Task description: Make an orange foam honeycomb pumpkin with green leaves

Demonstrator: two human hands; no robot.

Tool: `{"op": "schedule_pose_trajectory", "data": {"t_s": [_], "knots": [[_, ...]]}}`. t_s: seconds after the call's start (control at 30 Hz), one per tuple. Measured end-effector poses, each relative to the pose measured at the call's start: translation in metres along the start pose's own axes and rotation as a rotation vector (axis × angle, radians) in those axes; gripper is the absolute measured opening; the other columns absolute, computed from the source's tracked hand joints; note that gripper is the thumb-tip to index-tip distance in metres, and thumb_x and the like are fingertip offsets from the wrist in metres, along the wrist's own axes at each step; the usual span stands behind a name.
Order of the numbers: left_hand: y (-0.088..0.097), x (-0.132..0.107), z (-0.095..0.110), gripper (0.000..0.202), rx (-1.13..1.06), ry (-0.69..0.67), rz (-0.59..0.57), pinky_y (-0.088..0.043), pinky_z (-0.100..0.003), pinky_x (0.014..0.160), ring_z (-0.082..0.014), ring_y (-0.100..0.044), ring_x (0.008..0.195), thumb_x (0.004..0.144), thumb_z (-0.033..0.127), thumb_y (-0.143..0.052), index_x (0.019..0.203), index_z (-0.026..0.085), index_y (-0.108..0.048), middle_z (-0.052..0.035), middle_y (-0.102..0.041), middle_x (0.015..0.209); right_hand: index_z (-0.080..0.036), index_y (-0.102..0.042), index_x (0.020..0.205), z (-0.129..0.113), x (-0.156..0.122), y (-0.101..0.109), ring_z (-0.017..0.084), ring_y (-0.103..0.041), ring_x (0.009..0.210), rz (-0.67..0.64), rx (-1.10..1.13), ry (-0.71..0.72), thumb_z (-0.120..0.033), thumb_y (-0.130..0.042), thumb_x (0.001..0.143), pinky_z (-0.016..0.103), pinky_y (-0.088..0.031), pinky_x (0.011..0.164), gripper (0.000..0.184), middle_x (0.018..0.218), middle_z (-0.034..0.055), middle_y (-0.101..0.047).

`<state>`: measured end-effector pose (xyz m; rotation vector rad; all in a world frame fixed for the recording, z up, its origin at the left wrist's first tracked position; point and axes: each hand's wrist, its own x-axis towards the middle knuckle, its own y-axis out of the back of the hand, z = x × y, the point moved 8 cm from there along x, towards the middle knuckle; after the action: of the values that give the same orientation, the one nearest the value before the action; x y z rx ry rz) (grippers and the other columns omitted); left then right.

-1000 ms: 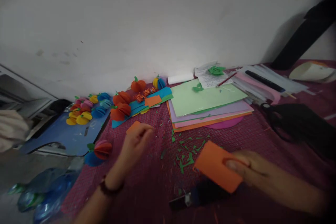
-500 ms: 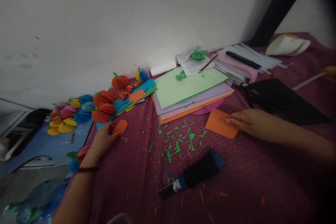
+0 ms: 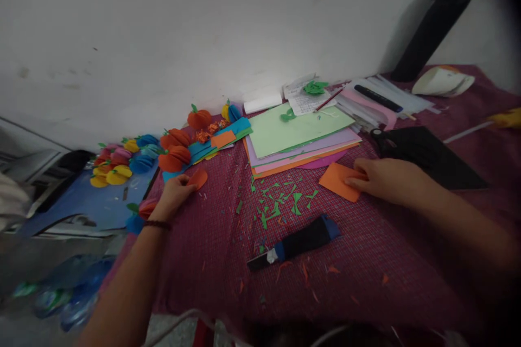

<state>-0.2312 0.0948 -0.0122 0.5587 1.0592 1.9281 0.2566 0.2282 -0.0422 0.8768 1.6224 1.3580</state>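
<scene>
- Gripping a rectangular orange card (image 3: pixel 336 181) by its right end, thumb on top, the right hand (image 3: pixel 376 176) extends over the right half of the work table.
- Pinching a round-ended orange paper piece (image 3: pixel 199 178) by its left edge, the left hand (image 3: pixel 175 195) works at the table's left side, a dark bracelet (image 3: pixel 158 224) around the wrist. Whether either orange piece touches the cloth cannot be told.
- Lying between the two hands, green paper scraps (image 3: pixel 277 209) litter the maroon checked tablecloth (image 3: pixel 203 260); on their near side rests a black-and-blue tool (image 3: pixel 303 241), with orange shreds beside it.
- Spreading just beyond the scraps, a stack of colored paper (image 3: pixel 297 133) has a pale green sheet uppermost, a handwritten page (image 3: pixel 311 104) and a dark red pencil (image 3: pixel 329 100) at its far edge.
- Clustering just past the left hand, orange paper pumpkins (image 3: pixel 175 157) stand near blue paper strips; farther left, more in yellow, pink and blue crowd a blue surface (image 3: pixel 89 206).
- Sitting right of the stack are a black marker (image 3: pixel 378 97) and, nearer, black-handled scissors (image 3: pixel 381 142) beside a black sheet (image 3: pixel 451 160).
</scene>
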Motion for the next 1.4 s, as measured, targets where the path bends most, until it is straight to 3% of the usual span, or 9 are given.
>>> {"op": "schedule_pose_trajectory", "data": {"t_s": [0.17, 0.37, 0.5, 0.6, 0.67, 0.77, 0.9, 1.17, 1.4], "knots": [[0.011, -0.053, 0.074, 0.015, 0.111, -0.404, 0.288, -0.039, -0.033, 0.069, -0.0203, -0.052, 0.074, 0.073, 0.011, -0.061, 0.068, 0.021, -0.052, -0.0008, -0.054, 0.072, -0.017, -0.064, 0.095, -0.038, -0.026, 0.057, 0.022, -0.062, 0.080, 0.383, 0.442, 0.108, -0.030, -0.053, 0.091, 0.033, -0.043, 0.071, 0.017, 0.096, 0.0128, -0.069], [-0.012, -0.134, 0.174, 0.018, 0.193, -0.841, 0.305, -0.038, -0.037, 0.069, -0.0238, -0.050, 0.074, 0.083, 0.018, -0.058, 0.067, 0.022, -0.054, -0.0048, -0.056, 0.071, -0.019, -0.056, 0.096, -0.157, -0.043, 0.045, 0.013, -0.057, 0.060, -0.100, 1.338, 0.404, -0.054, -0.054, 0.084, 0.027, -0.047, 0.058, 0.037, 0.079, 0.0021, -0.063], [-0.034, -0.159, 0.202, 0.015, 0.190, -0.972, 0.278, -0.040, -0.038, 0.069, -0.0253, -0.053, 0.076, 0.085, 0.013, -0.056, 0.072, 0.021, -0.059, -0.0076, -0.061, 0.075, -0.020, -0.052, 0.080, -0.176, -0.033, 0.034, 0.010, -0.051, 0.052, -0.070, 1.458, 0.301, -0.052, -0.059, 0.079, 0.023, -0.042, 0.051, 0.033, 0.067, -0.0034, -0.055], [-0.050, -0.160, 0.206, 0.009, 0.152, -1.009, 0.222, -0.045, -0.040, 0.078, -0.0266, -0.058, 0.088, 0.082, 0.015, -0.061, 0.089, 0.020, -0.063, -0.0085, -0.066, 0.090, -0.020, -0.048, 0.072, -0.164, -0.023, 0.032, 0.009, -0.044, 0.050, 0.057, 1.421, 0.244, -0.043, -0.055, 0.078, 0.021, -0.036, 0.049, 0.024, 0.060, -0.0058, -0.048], [-0.060, -0.149, 0.199, 0.037, -0.042, -0.959, 0.108, -0.045, -0.042, 0.090, -0.0282, -0.057, 0.108, 0.078, 0.021, -0.069, 0.114, 0.020, -0.059, -0.0110, -0.064, 0.116, -0.020, -0.048, 0.072, -0.157, -0.018, 0.030, 0.008, -0.042, 0.051, 0.072, 1.384, 0.244, -0.036, -0.053, 0.076, 0.021, -0.033, 0.049, 0.018, 0.060, -0.0064, -0.047], [-0.081, -0.118, 0.171, 0.063, -0.635, -0.614, -0.212, -0.045, -0.043, 0.098, -0.0280, -0.052, 0.123, 0.075, 0.030, -0.072, 0.133, 0.021, -0.048, -0.0133, -0.053, 0.138, -0.019, -0.047, 0.066, -0.151, -0.017, 0.025, 0.008, -0.038, 0.050, 0.019, 1.322, 0.275, -0.029, -0.054, 0.073, 0.021, -0.028, 0.048, 0.014, 0.056, -0.0077, -0.041], [-0.112, -0.109, 0.151, 0.032, -0.892, -0.329, -0.515, -0.053, -0.035, 0.072, -0.0226, -0.067, 0.080, 0.072, 0.033, -0.075, 0.098, 0.015, -0.070, -0.0086, -0.073, 0.089, -0.018, -0.043, 0.056, -0.157, -0.020, 0.020, 0.007, -0.033, 0.052, -0.059, 1.268, 0.337, -0.019, -0.060, 0.066, 0.021, -0.023, 0.049, 0.020, 0.054, -0.0088, -0.035], [-0.104, -0.101, 0.137, 0.018, -1.033, -0.256, -0.317, -0.043, -0.021, 0.056, -0.0087, -0.053, 0.052, 0.072, 0.033, -0.072, 0.067, 0.020, -0.061, 0.0056, -0.059, 0.059, -0.019, -0.048, 0.076, -0.176, -0.020, 0.007, 0.009, -0.053, 0.055, -0.150, 1.444, 0.368, -0.028, -0.061, 0.080, 0.022, -0.045, 0.054, 0.017, 0.065, -0.0054, -0.054], [-0.102, -0.118, 0.148, 0.013, -0.820, -0.373, -0.257, -0.047, -0.029, 0.070, -0.0173, -0.061, 0.069, 0.080, 0.032, -0.067, 0.081, 0.019, -0.071, -0.0009, -0.069, 0.074, -0.020, -0.043, 0.065, -0.161, -0.022, 0.015, 0.011, -0.045, 0.056, 0.307, 0.966, 0.241, -0.015, -0.057, 0.075, 0.023, -0.030, 0.054, 0.018, 0.059, -0.0046, -0.049]]}}
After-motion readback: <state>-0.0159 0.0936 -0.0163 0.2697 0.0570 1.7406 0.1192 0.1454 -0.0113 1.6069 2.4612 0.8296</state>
